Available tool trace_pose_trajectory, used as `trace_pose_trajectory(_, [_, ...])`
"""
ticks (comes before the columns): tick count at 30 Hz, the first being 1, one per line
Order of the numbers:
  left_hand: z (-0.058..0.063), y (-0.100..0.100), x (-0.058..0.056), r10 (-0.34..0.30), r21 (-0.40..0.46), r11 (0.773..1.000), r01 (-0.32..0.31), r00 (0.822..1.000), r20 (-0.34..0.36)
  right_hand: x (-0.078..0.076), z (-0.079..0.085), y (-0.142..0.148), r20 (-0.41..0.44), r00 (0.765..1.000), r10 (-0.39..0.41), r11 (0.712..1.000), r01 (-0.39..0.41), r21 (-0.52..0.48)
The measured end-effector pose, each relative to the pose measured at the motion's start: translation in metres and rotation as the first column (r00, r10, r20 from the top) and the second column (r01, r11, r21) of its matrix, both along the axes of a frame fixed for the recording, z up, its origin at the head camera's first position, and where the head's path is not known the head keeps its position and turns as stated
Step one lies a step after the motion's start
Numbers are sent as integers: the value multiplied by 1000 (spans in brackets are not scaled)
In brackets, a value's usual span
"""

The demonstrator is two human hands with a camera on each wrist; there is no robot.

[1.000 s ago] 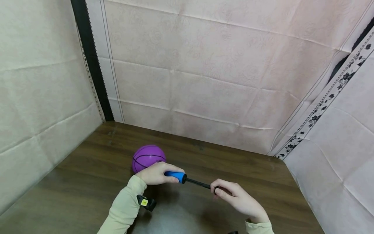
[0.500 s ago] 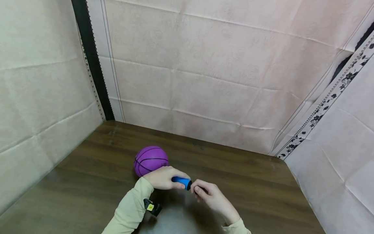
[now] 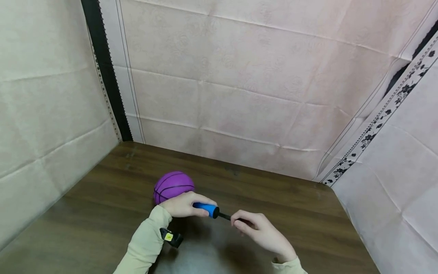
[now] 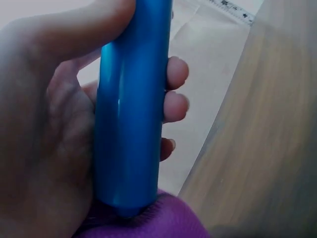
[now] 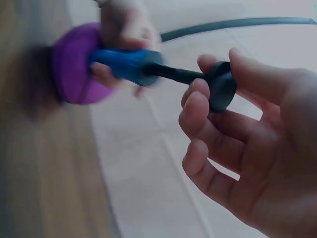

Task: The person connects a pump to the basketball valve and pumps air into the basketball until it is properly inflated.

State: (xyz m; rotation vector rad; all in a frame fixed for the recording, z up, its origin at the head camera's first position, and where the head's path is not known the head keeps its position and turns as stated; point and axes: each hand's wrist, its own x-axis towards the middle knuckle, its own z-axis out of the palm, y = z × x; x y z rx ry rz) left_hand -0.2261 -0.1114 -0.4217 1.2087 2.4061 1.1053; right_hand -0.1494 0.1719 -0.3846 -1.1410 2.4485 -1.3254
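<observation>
My left hand (image 3: 181, 205) grips the blue barrel of a hand pump (image 4: 130, 114), fingers wrapped round it. The barrel's far end meets the purple basketball (image 3: 172, 184); in the left wrist view it presses against the ball's surface. My right hand (image 3: 263, 231) pinches the round black handle (image 5: 221, 91) between thumb and fingers. A short stretch of black rod (image 5: 181, 75) shows between barrel and handle. The ball lies just behind the left hand, which covers part of it.
A dark wooden table (image 3: 273, 190) lies beneath, with pale patterned cloth walls (image 3: 219, 76) at the back and both sides. A black wrist camera (image 3: 172, 238) with a yellow label sits on the left sleeve.
The right hand pushed the handle left against the barrel, then drew it partway out to the right. The left hand and ball shifted slightly right and back.
</observation>
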Motion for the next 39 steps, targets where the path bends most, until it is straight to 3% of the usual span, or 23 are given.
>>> trace_pose_trajectory(6, [5,-8,-1,41,24,999,-42,999,4,7,13,24,-69,997,19,996,-24,-81])
trace_pose_trajectory(11, [4,-5,-1,63,6,998,-63,998,-18,9,13,19,-29,1000,-6,993,3,-115])
trace_pose_trajectory(19, [3,12,5,48,-41,998,-49,998,-27,3,-2,-9,107,989,-106,993,112,-48])
trace_pose_trajectory(27, [9,22,7,-19,-102,995,5,990,-138,-2,-20,-29,15,993,-118,993,118,1])
trace_pose_trajectory(34, [2,15,5,-106,-10,994,106,994,-17,0,-13,-22,43,997,-59,994,55,91])
trace_pose_trajectory(39, [1,9,4,-66,4,998,66,998,8,2,-2,-8,34,999,-21,995,17,99])
